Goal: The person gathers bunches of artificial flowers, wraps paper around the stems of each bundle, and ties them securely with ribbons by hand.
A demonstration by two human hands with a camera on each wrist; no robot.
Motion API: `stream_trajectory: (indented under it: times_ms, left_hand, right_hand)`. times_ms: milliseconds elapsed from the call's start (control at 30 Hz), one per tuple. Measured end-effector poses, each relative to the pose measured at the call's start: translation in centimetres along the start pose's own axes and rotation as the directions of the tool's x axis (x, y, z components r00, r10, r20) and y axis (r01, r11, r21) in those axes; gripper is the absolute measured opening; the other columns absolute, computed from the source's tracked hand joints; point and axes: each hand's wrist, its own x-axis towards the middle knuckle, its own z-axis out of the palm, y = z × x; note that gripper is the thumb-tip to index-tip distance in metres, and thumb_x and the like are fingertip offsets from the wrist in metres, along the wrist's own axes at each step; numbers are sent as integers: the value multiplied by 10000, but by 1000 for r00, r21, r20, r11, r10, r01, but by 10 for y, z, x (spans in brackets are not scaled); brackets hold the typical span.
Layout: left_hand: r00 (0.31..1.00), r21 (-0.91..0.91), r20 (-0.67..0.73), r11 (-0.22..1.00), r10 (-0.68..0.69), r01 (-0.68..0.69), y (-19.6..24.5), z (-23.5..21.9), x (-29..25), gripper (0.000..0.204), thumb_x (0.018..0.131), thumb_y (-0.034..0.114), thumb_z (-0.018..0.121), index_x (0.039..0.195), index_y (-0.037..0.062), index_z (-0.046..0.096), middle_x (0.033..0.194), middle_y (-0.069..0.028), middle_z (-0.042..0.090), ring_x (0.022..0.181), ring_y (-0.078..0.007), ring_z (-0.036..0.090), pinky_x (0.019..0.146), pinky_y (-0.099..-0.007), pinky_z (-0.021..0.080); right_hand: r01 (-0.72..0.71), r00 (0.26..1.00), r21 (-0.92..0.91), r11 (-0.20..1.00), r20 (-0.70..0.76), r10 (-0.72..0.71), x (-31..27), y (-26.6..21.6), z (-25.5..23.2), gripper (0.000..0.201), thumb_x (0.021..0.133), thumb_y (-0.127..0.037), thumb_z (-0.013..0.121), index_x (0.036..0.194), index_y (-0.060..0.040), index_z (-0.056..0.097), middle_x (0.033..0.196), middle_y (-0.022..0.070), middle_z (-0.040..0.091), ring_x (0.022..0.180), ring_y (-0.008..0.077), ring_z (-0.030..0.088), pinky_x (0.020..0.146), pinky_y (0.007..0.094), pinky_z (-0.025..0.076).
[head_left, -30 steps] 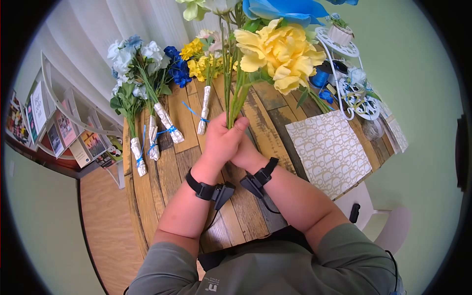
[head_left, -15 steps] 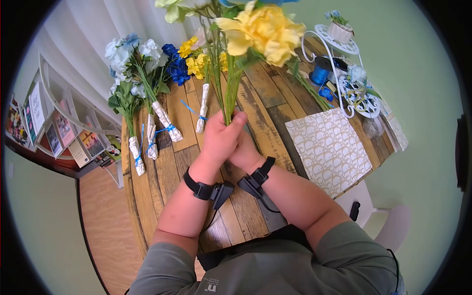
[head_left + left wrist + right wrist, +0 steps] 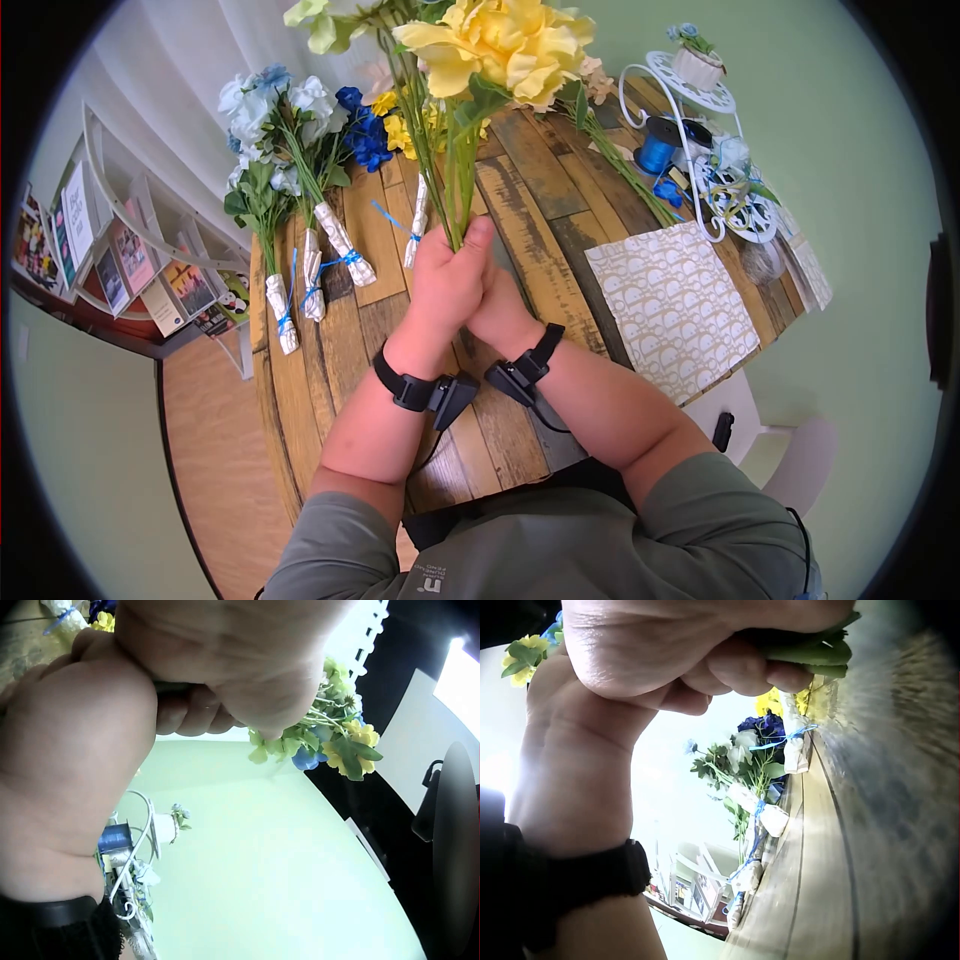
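Note:
A bunch of artificial flowers (image 3: 455, 165), with a large yellow bloom (image 3: 510, 50) and a pale green one, stands upright over the table. My left hand (image 3: 450, 280) grips its green stems with the thumb up. Just below and to the right, my right hand (image 3: 508, 310) also curls round the stems, the two hands pressed together. In the right wrist view, the cut stem ends (image 3: 817, 656) stick out below the right hand's fingers. Blue, yellow and green blooms of the bunch (image 3: 319, 742) show past my left hand in the left wrist view.
Paper-wrapped bouquets (image 3: 340, 245) tied with blue ribbon lie on the left of the wooden table (image 3: 530, 420). Patterned paper (image 3: 675, 305) lies to the right. Behind it are loose flower stems (image 3: 630, 165), a blue ribbon spool (image 3: 657, 150) and a white metal stand (image 3: 690, 85).
The bunch's yellow bloom has shifted left and up in view, and the large blue bloom has left the picture. Both hands keep their grip, nearly in the same place.

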Motion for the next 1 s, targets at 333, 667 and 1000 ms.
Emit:
stream_trajectory:
  times_ms: [333, 667, 1000]
  left_hand:
    - [988, -53, -130, 995, 83, -90, 53, -13, 0, 458, 1042, 467, 521, 736, 157, 379, 579, 40, 289, 473, -93, 259, 438, -284, 208]
    - [970, -160, -231, 981, 72, -111, 61, -18, 6, 496, 1040, 518, 488, 709, 172, 360, 574, 50, 237, 477, -91, 208, 449, -284, 172]
    - [969, -81, -241, 994, 56, -78, 55, -9, 3, 488, 1040, 493, 506, 711, 164, 359, 572, 44, 261, 469, -87, 226, 440, -281, 184]
  right_hand:
    - [1, 987, 41, 999, 160, -8, -2, 4, -2, 452, 827, -194, 764, 1208, -40, 575, 1030, 218, 688, 982, 398, 674, 828, 419, 535]
    - [-41, 986, 14, 999, 160, 38, -3, 1, -3, 341, 861, -156, 756, 1116, 3, 596, 946, 173, 666, 838, 243, 646, 781, 355, 517]
    - [43, 991, -70, 997, 130, -33, -2, 3, -5, 324, 778, -210, 804, 948, -13, 612, 865, 210, 653, 843, 417, 643, 735, 434, 523]
